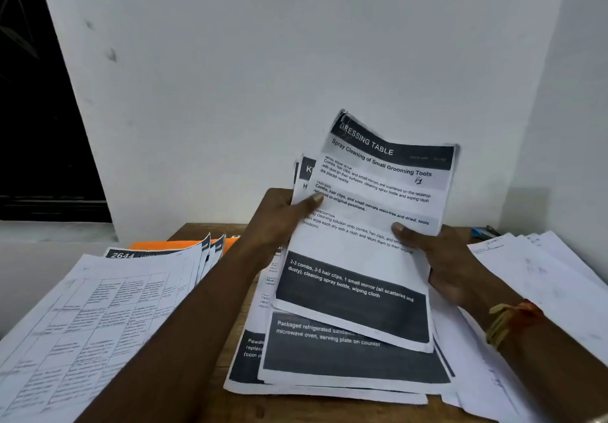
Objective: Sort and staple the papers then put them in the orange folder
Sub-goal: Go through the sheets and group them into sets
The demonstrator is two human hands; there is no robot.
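left hand [279, 217] + right hand [442, 259] both gripping raised printed sheets [368, 235], thumbs on front | orange folder [164, 244] lying under paper pile [98, 307], contents hidden

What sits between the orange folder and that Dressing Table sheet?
In the head view, just the left hand gripping the sheet, over a strip of bare wooden table.

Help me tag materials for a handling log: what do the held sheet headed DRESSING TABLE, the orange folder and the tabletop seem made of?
White printed sheet headed DRESSING TABLE: thin matte paper; it curls and creases where held. Flat orange folder: probably card or plastic, smooth; mostly hidden, so unsure. Brown tabletop: looks like wood or wood laminate, dull brown surface.
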